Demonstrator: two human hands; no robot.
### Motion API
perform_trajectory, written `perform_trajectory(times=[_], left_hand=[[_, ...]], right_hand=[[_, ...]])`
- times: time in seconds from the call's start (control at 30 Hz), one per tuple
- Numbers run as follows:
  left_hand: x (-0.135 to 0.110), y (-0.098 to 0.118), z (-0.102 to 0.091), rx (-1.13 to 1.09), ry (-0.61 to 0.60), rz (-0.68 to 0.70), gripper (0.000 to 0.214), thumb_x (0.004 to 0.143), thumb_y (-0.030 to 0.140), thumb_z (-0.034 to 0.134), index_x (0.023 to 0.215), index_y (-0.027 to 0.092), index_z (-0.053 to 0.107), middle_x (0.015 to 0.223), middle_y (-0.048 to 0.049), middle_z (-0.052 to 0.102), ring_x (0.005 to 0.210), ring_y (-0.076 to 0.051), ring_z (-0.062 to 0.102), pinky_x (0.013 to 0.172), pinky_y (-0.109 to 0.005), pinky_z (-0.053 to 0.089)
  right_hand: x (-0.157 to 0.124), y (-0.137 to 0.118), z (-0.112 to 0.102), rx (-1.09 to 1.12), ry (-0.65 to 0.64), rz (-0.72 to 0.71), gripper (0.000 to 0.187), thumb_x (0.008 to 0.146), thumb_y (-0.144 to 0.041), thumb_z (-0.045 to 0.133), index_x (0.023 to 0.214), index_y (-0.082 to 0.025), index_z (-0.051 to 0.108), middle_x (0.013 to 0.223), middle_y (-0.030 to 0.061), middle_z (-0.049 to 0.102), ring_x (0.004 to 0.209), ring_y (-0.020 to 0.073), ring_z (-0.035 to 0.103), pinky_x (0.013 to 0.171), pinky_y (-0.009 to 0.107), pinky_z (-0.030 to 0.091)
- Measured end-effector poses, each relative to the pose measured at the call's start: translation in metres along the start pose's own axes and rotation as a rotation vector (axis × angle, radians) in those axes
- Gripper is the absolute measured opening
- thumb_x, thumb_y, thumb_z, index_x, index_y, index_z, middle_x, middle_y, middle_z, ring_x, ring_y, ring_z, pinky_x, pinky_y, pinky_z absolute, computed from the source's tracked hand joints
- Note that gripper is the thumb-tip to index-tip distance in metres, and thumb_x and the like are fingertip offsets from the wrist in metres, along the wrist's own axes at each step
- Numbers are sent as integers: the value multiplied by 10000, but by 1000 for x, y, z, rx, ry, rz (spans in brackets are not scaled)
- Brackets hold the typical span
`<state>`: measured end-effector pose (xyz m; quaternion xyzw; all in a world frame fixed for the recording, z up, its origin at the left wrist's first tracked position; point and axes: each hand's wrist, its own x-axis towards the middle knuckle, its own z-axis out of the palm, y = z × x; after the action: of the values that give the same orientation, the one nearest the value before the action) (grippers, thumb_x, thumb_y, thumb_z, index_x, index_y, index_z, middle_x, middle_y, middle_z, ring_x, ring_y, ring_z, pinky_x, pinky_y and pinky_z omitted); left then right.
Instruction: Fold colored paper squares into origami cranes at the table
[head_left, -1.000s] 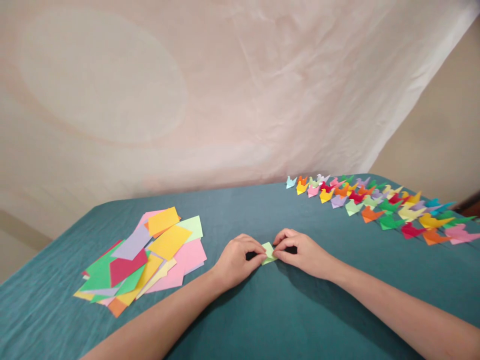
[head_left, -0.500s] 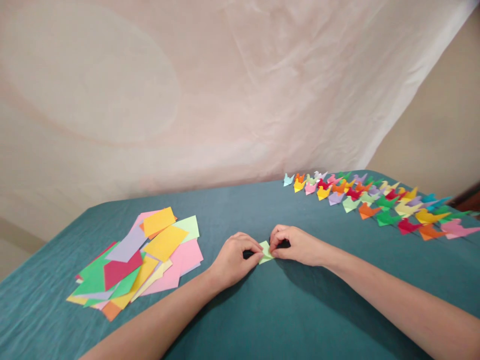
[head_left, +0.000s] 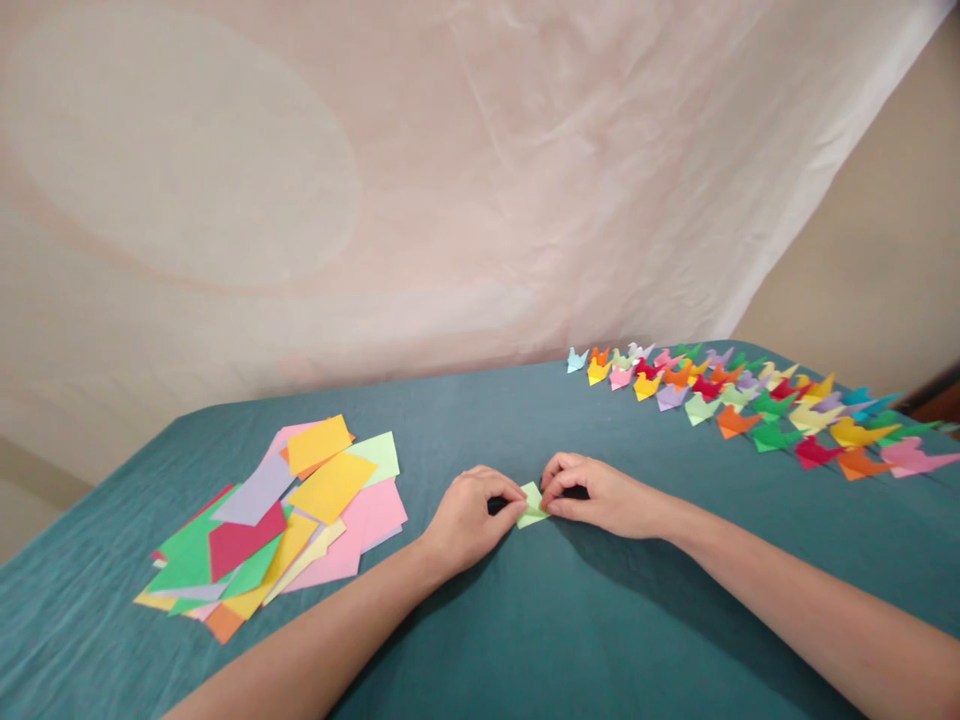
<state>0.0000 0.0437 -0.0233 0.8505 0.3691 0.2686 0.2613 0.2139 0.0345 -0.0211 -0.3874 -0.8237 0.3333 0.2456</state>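
Observation:
A small folded piece of light green paper (head_left: pixel 532 506) lies at the middle of the table, between my two hands. My left hand (head_left: pixel 478 516) pinches its left edge between thumb and forefinger. At the opposite edge, the closed fingertips of my right hand (head_left: pixel 592 494) grip the paper. Both sets of fingertips cover its sides, so only the middle part shows, and the finer folds are too small to make out.
To the left, a loose heap of coloured paper sheets (head_left: pixel 330 486) lies spread out. Rows of small folded paper birds (head_left: pixel 737 422) in many colours stand at the back right. A teal cloth (head_left: pixel 480 640) covers the table, and a pale hanging sheet (head_left: pixel 420 180) rises behind it.
My right hand has shifted very slightly at the right edge of the green paper. The left hand and the paper look almost the same.

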Motion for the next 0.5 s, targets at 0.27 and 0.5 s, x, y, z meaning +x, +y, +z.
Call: perform_trajectory(times=[0.27,0.5], left_hand=[[-1,0,1,-14,5,6,121,782,158,586,735,202,688,797,0,704,777,-154,621,790,-298,474],[-1,0,2,36,16,8,105,792,169,577,771,197,676,813,-7,698,789,-158,620,787,-294,475]], right_hand=[[1,1,6,-27,52,51,102,797,-223,602,735,-186,676,882,22,620,800,138,584,769,273,446],[4,-2,12,-112,122,97,102,771,-219,622,681,-190,659,809,12,628,774,148,583,746,274,431]])
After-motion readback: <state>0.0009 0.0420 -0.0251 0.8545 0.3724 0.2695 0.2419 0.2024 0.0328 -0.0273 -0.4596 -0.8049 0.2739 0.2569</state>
